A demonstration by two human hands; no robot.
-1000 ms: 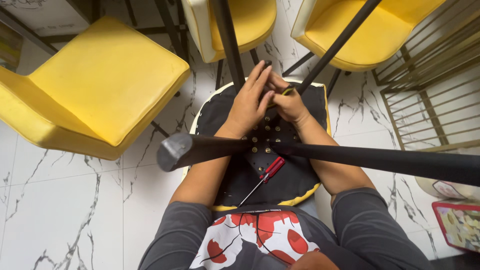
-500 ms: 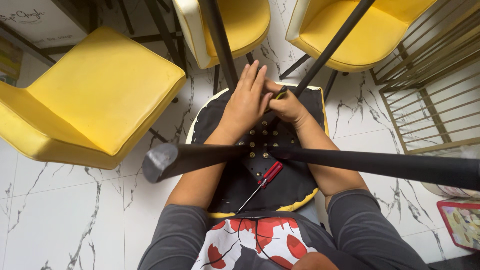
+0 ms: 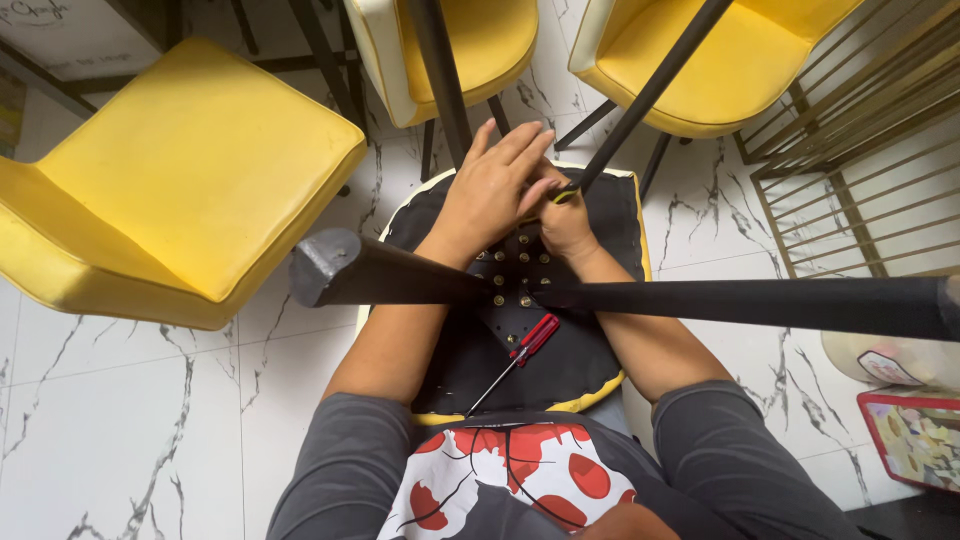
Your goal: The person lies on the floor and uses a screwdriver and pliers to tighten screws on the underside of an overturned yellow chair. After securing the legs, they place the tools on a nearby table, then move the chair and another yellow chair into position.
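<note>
— White marble-look floor [image 3: 150,440] all round, and an upturned chair [image 3: 560,360] lying across the person's lap, black underside up. What are the hands on?

— Both sit at the 12 o'clock end of that underside, where a black leg [image 3: 650,95] runs off toward 1 o'clock. The right hand [image 3: 565,225] is closed round a small tool with a yellow-green handle [image 3: 565,195], fingers clamped on it. The left hand [image 3: 495,190] lies over the right, fingers together and laid flat; I can't tell whether it grips anything underneath.

— And just outward from there?

— A cluster of brass-coloured screws [image 3: 515,275] in the mounting plate directly below the hands. At 6 o'clock from those, a red-handled screwdriver [image 3: 520,355] lies loose on the black underside, tip toward the person. Two more black legs [image 3: 690,300] stretch across the view toward 3 and 9 o'clock. Three yellow chairs [image 3: 180,170] stand at 10, 12 and 1 o'clock.

— What could go wrong?

— My guess: the tool may slip off its fastener, since the left hand covers the spot and blocks the view. The loose screwdriver could roll off the tilted seat if the lap shifts, and the leg passing over the forearms could knock them.
</note>
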